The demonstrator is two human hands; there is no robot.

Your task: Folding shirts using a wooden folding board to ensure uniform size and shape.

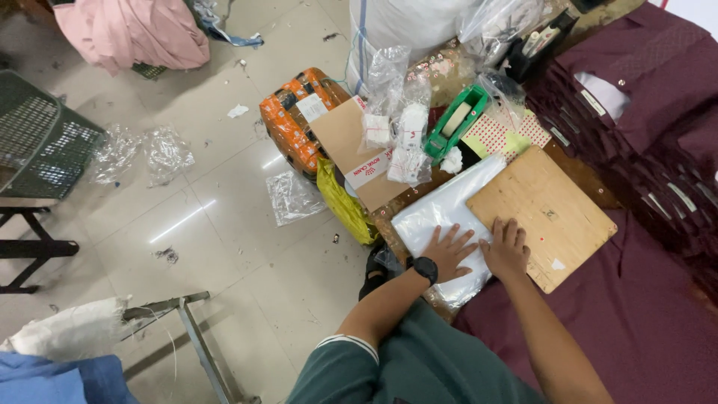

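Note:
My left hand (449, 250), with a black watch on its wrist, lies flat with fingers spread on a stack of clear plastic bags (441, 213) at the table's edge. My right hand (507, 249) rests palm down beside it, across the edge of the bags and the corner of a wooden board (544, 214). The board lies on maroon cloth (643, 314). Neither hand grips anything.
Folded maroon shirts (636, 97) are stacked at the right. A green tape dispenser (456, 120), small clear packets (396, 131), a sticker sheet (501, 136) and a cardboard sheet (351, 150) lie ahead. On the floor are an orange bag (295, 120), loose plastic wrappers (292, 196) and a dark basket (41, 138).

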